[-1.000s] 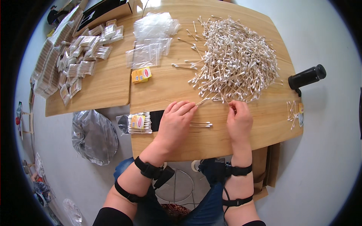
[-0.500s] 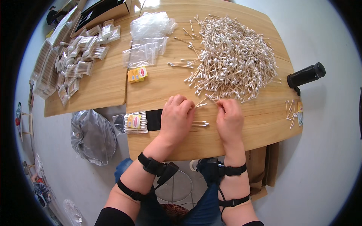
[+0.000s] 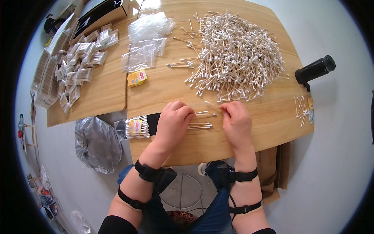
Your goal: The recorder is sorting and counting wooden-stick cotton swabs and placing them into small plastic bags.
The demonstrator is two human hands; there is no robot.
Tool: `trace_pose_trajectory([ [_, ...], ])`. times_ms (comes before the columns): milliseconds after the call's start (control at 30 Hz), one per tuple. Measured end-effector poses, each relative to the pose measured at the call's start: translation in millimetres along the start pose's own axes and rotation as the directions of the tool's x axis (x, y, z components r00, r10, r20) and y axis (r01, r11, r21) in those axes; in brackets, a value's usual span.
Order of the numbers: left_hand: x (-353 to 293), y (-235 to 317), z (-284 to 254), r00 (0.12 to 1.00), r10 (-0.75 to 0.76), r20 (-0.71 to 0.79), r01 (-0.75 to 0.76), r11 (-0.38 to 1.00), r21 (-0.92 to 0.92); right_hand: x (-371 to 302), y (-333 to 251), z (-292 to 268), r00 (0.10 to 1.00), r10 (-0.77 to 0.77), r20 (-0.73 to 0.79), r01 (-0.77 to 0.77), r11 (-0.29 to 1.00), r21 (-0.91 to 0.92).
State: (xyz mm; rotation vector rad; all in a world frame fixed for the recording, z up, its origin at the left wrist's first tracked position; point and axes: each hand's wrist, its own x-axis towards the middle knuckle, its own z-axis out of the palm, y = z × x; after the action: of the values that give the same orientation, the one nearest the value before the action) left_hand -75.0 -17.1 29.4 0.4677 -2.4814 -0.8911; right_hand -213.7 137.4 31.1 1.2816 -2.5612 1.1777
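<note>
My right hand (image 3: 236, 121) pinches a single cotton swab (image 3: 212, 104), its white tip pointing left and away from me. Across a small gap, my left hand (image 3: 174, 121) is closed at the fingertips, and cotton swabs (image 3: 208, 114) stick out of it to the right. Closer to me, a few more swabs (image 3: 202, 125) lie on the wood, their left ends hidden under that hand. Left of it sits a black strip (image 3: 152, 124), partly covered by the hand. Beside the strip lies a row of swabs with a yellow card (image 3: 135, 126) on top.
A large heap of cotton swabs (image 3: 241, 58) covers the far right of the table. Clear plastic bags (image 3: 146, 35) and yellow cards (image 3: 137, 77) lie left of it. Packed swabs (image 3: 83, 58) fill the left table. A black cylinder (image 3: 315, 70) stands out at the right edge.
My left hand has shifted slightly left and down. The swab in my right hand now shows clearly, apart from the left hand. The whole view has moved a little.
</note>
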Motion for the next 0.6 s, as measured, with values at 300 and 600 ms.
trace_pose_trajectory([
  [300, 1.4, -0.9, 2.4, 0.993, -0.032, -0.113, 0.043, 0.994, 0.097, 2.4, -7.3, 6.2, 0.999, -0.035, -0.002, 0.035, 0.999, -0.018],
  [600, -3.2, 1.6, 4.9, 0.999, 0.033, -0.033, -0.032, 0.998, 0.051, 2.6, -7.0, 7.9, 0.999, -0.034, 0.005, 0.035, 0.999, -0.028],
])
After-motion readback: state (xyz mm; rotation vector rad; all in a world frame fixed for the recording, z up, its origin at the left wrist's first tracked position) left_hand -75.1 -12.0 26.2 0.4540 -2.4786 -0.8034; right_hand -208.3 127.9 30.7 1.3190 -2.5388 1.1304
